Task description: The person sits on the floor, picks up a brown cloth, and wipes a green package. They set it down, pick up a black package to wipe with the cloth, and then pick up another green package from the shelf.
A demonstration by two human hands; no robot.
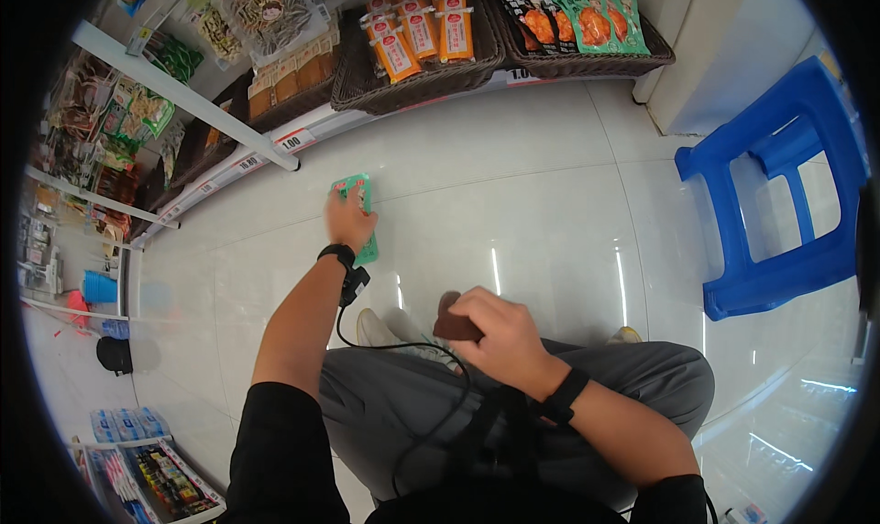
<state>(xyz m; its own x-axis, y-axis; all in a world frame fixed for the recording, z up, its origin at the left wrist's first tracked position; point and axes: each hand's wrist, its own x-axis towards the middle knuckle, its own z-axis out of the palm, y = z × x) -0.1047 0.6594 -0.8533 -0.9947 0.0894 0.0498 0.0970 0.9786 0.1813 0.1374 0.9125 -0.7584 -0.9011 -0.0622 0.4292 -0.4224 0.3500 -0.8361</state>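
My left hand (349,220) lies over a green snack packet (366,244), with its fingers on the upper part and the thumb at the right edge. The packet appears to be on or just above the glossy tiled floor (522,180); the hand covers its middle. In front of my knees, my right hand (502,328) grips a bunched brown cloth (457,321). Part of the cloth is hidden inside the fingers. Similar green packets (598,18) stand in a dark woven basket (584,63) on the low shelf, beside black packets (519,12).
Another basket (412,94) holds orange-wrapped snacks (426,32). White shelf posts (185,94) reach down at the left. A blue plastic stool (777,269) stands at the right. A black cable (412,345) runs from my left wrist across my lap.
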